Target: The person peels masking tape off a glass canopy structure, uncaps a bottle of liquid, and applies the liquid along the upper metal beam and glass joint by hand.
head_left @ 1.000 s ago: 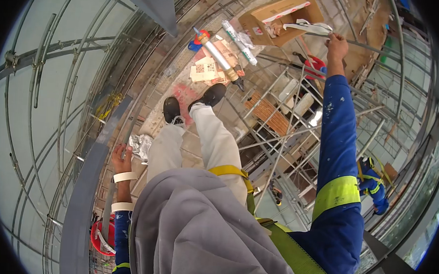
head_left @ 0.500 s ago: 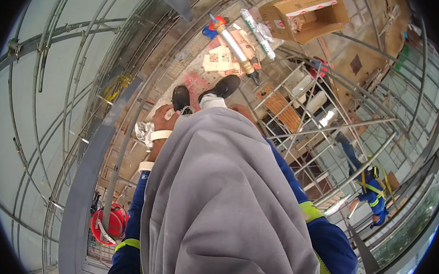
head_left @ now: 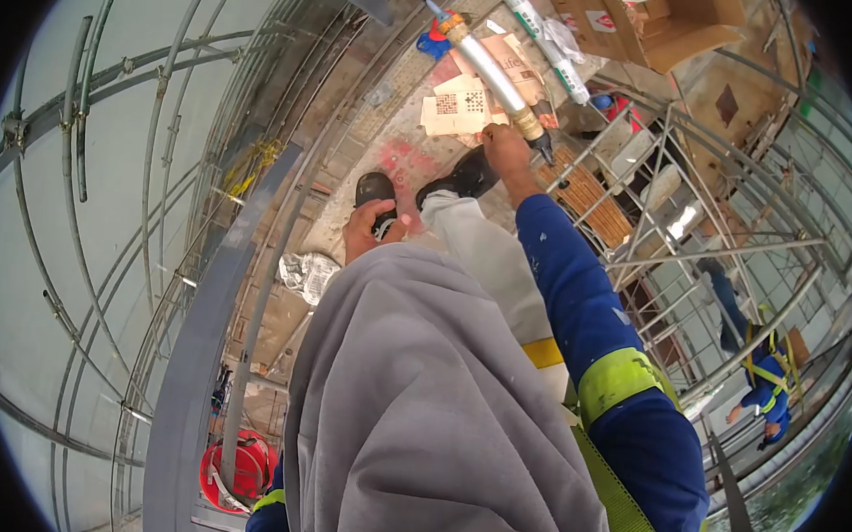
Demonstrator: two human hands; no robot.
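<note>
And here's the sealant gun (head_left: 494,69), lying aslant on the floor with its silver barrel over printed paper sheets (head_left: 450,110), blue tip pointing away, black end nearest the person. Right there at that near end is the right hand (head_left: 509,157), back of the hand upward, fingers bent down; whether the fingertips touch the gun or grip anything, I can't tell, as the hand itself covers them. A red and blue item (head_left: 434,45) sits just beside the blue tip, and on the gun's other side, roughly parallel to it, lies a white and green tube (head_left: 544,43), with the open cardboard box (head_left: 602,27) past that.

Back towards the body now: two dark shoes (head_left: 373,188) on the floor, and over the nearer part of the left one, the left hand (head_left: 370,230), loosely open, thumb apart from the curved fingers. A crumpled silvery wrapper (head_left: 308,277) lies near that hand. Grey cloth (head_left: 429,391) fills the lower middle, the blue right sleeve (head_left: 580,274) stretching along its side.

Off to the left, a grey beam (head_left: 200,350), yellow cord (head_left: 254,165) by its far end, a red helmet-like object (head_left: 242,470) by its near end. Across to the right, metal scaffolding (head_left: 716,250), and beyond it another person (head_left: 765,375) in blue with a yellow harness.
</note>
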